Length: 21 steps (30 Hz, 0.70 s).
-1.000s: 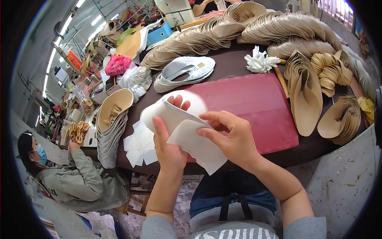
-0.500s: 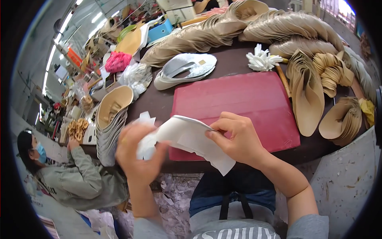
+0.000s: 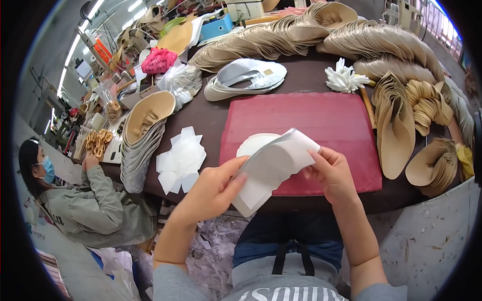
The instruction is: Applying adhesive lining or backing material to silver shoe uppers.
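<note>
A white shoe upper piece (image 3: 273,165), curled and with a smooth pale inner face, is held over the near part of the red mat (image 3: 306,118). My left hand (image 3: 213,188) pinches its left edge between thumb and fingers. At its right end, my right hand (image 3: 334,173) is closed on the upper corner. A rounded cream part (image 3: 253,144) shows behind the piece; whether it is joined to it I cannot tell. Left of my left hand, several thin white patches (image 3: 182,158) lie spread in an overlapping pile on the dark table.
A silver-grey shoe upper (image 3: 246,78) lies beyond the mat. Stacked beige uppers (image 3: 271,40) line the back, with more stacks (image 3: 394,125) at right. A white strip bundle (image 3: 345,78) sits near a wooden handle (image 3: 368,108). Grey-beige stack (image 3: 143,145) and seated person (image 3: 95,200) are at left.
My left hand came from the left, where it was blurred near the white patches, and now grips the piece. The piece has tilted and curled over. The view has shifted slightly.
</note>
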{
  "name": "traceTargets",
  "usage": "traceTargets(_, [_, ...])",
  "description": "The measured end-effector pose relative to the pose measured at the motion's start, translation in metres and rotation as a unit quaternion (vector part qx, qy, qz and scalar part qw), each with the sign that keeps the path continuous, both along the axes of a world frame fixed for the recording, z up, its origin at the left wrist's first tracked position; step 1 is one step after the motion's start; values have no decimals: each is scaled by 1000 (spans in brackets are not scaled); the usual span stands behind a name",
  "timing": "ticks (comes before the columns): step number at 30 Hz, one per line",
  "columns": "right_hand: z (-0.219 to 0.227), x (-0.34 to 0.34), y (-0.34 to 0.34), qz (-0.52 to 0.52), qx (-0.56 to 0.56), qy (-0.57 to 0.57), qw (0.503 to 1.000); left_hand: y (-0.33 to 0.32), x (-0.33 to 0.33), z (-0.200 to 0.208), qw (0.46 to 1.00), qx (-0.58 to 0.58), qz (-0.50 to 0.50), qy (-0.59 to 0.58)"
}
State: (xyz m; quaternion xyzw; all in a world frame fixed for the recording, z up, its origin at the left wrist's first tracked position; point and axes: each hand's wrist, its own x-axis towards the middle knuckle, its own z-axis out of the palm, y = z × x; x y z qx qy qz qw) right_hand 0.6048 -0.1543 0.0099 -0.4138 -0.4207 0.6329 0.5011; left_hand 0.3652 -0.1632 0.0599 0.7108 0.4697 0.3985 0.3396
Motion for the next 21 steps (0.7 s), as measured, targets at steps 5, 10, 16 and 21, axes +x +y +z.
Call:
traceTargets(5, [-7, -33, -12, -71, 123, -27, 989, 6, 2, 8, 999, -15, -34, 8])
traceTargets(10, [-17, -52, -32, -86, 164, -92, 979, 12, -9, 2, 992, -75, -67, 80])
traceTargets(16, [-15, -60, -27, -181, 155, -82, 968, -4, -26, -14, 962, -202, -46, -178])
traceTargets(21, [-23, -71, -23, -226, 199, -90, 949, -33, -35, -28, 996, -50, 22, -76])
